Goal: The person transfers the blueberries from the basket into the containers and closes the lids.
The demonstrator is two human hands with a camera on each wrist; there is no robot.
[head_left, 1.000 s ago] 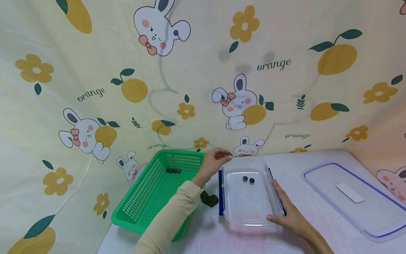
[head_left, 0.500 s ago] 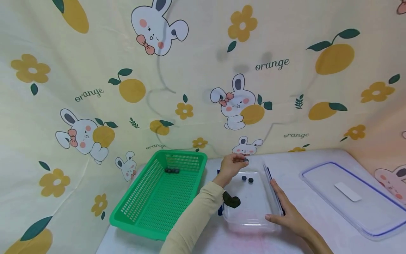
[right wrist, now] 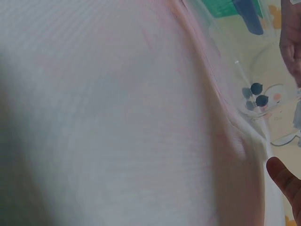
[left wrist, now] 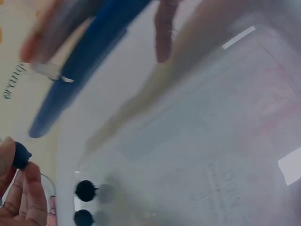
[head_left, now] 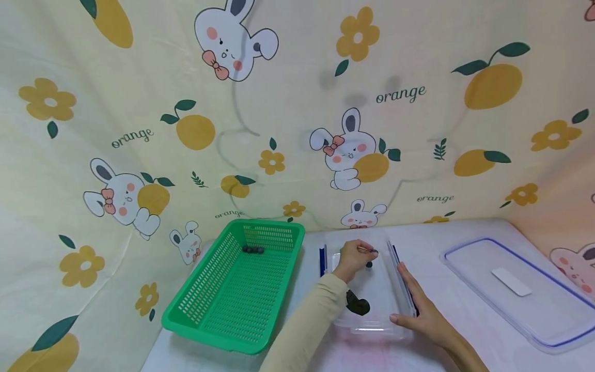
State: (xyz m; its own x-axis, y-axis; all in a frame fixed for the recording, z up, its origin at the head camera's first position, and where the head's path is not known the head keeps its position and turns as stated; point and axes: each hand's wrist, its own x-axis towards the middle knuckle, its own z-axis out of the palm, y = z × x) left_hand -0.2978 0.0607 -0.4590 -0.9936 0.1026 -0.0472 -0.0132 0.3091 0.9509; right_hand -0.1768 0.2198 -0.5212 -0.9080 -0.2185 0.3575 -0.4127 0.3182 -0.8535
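Note:
My left hand (head_left: 371, 251) hovers over the far end of a clear plastic container (head_left: 372, 323) and pinches a small dark ball (left wrist: 19, 155) between thumb and fingertips. Two more dark balls (left wrist: 85, 189) lie on the container floor just below it; in the head view only one dark ball (head_left: 369, 264) shows beside the hand. My right hand (head_left: 418, 305) lies with straight fingers along the container's right wall, thumb at the front corner. A green basket (head_left: 218, 310) to the left holds three dark balls (head_left: 253, 250) at its far end.
The container's clear lid (head_left: 516, 289) with a blue rim lies flat at the right. Blue clips (head_left: 322, 260) hang off the container's sides. A printed cloth backdrop (head_left: 297, 129) rises right behind the table. A black wrist camera (head_left: 358, 306) sits under my left forearm.
My left hand has carried the pinched ball rightward from beside the basket and down over the container. The right hand has stayed on the container's wall.

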